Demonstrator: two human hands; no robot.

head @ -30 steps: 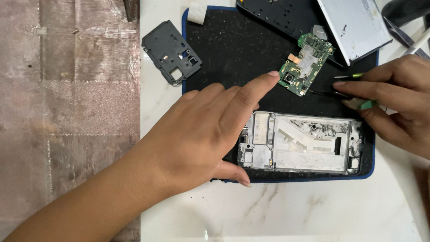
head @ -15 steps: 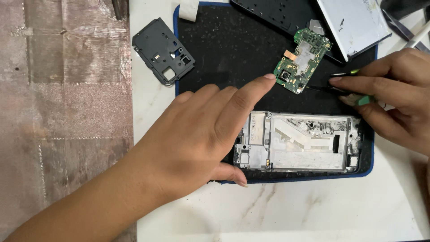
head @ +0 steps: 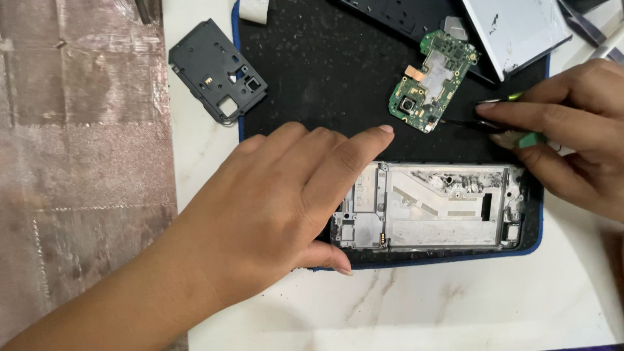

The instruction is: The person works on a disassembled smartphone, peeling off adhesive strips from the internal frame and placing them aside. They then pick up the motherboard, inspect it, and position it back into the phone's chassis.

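The fingers (head: 338, 146) of the left hand (head: 260, 208) lie flat and spread, gripping nothing; they press down on the left end of a stripped phone frame (head: 435, 207), with the forefinger stretched toward the upper right and the thumb tucked along the frame's lower left corner. The frame lies lengthwise along the near edge of a black work mat (head: 325, 71) with a blue border, its bare metal inside facing up. At the mat's right edge the right hand (head: 572, 130) has its fingers pinched closed around a thin dark tool (head: 465, 121) with a green grip, whose tip points left and sits just beside a green circuit board (head: 432, 81); whether the tip touches the board cannot be told. The board lies tilted on the mat, above the frame and apart from it. Near the mat's far right corner rests a flat grey panel (head: 513, 29), partly overlapping a dark part beside it. At the mat's left edge a black plastic cover (head: 218, 68) lies half on the mat and half on the white marble table (head: 455, 305). A brown patterned surface (head: 78, 162) lies along the table's left edge.
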